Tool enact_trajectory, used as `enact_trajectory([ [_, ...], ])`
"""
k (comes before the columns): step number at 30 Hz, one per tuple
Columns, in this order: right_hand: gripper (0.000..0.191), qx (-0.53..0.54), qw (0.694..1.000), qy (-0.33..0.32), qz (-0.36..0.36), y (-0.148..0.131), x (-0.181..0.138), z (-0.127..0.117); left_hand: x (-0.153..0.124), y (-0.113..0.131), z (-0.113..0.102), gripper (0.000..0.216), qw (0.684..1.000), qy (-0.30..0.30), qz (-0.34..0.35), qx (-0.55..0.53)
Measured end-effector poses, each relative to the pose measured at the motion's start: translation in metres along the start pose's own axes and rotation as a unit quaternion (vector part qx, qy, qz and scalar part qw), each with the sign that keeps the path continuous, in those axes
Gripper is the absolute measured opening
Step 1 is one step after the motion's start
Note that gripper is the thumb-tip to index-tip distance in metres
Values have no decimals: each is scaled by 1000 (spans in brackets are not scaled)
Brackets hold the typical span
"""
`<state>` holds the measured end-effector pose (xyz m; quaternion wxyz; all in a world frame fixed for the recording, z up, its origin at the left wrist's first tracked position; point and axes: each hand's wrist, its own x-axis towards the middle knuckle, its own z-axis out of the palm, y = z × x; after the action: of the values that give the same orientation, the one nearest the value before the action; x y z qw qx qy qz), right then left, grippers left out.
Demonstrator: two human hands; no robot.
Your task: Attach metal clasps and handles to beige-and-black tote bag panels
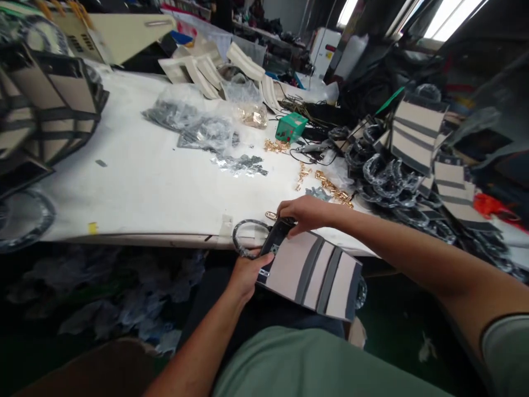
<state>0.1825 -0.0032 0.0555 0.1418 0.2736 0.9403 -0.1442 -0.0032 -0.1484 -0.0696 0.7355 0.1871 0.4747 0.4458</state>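
A flat bag panel (pixel 289 267), beige with dark grey stripes and a dark top band, lies over my lap against the table edge. A plastic-wrapped loop handle (pixel 236 238) stands out from its dark band. My left hand (pixel 247 274) grips that band beside the handle, its thumb lying on the near face. At the far end of the band, my right hand (pixel 305 213) curls its fingers over the edge. A gold metal fitting (pixel 271 215) shows just beyond the right fingertips. Whatever lies beneath those fingers is hidden.
Loose gold fittings (pixel 330 186) and silver metal plates (pixel 243 164) lie on the white table (pixel 136 187). Farther back are a green box (pixel 291 127) and clear plastic bags (pixel 206 132). Similar panels are piled at left (pixel 61 99) and right (pixel 417 132).
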Motion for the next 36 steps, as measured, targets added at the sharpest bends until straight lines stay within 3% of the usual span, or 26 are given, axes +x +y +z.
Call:
enact_trajectory([
  [5, 29, -53, 999, -5, -4, -3, -3, -3, 2, 2, 0, 38, 1000, 3, -6, 9],
  [10, 37, -64, 992, -16, 108, 1, -4, 5, 1, 5, 4, 39, 1000, -4, -26, -12],
  [14, 49, -28, 984, 45, 168, 10, -8, 18, 0, 7, 16, 39, 998, 33, -35, -50],
  [17, 45, 28, 977, 101, 185, 6, -19, 28, -2, 8, 24, 38, 995, 60, -40, -66],
  [20, 30, 120, 945, 234, 192, -18, -34, 34, -3, 8, 31, 37, 993, 81, -42, -72],
  [22, 25, 229, 879, 365, 205, -41, -42, 37, -5, 7, 35, 36, 992, 94, -41, -76],
  [23, 30, 300, 826, 429, 207, -53, -44, 39, -5, 6, 37, 36, 991, 99, -40, -79],
  [25, 40, 450, 689, 536, 188, -72, -40, 44, -7, 4, 40, 37, 990, 111, -40, -83],
  [27, 43, 563, 544, 604, 149, -82, -29, 52, -8, 3, 43, 39, 988, 122, -43, -86],
  [29, 44, 621, 440, 636, 129, -83, -14, 61, -9, 2, 44, 42, 987, 127, -49, -89],
  [30, 44, 638, 410, 639, 129, -81, -7, 65, -8, 2, 44, 43, 986, 128, -52, -91],
  [32, 44, 656, 380, 638, 134, -75, 4, 71, -8, 2, 44, 45, 986, 127, -59, -93],
  [36, 42, 655, 373, 644, 130, -70, 15, 77, -8, 4, 44, 43, 983, 134, -78, -96],
])
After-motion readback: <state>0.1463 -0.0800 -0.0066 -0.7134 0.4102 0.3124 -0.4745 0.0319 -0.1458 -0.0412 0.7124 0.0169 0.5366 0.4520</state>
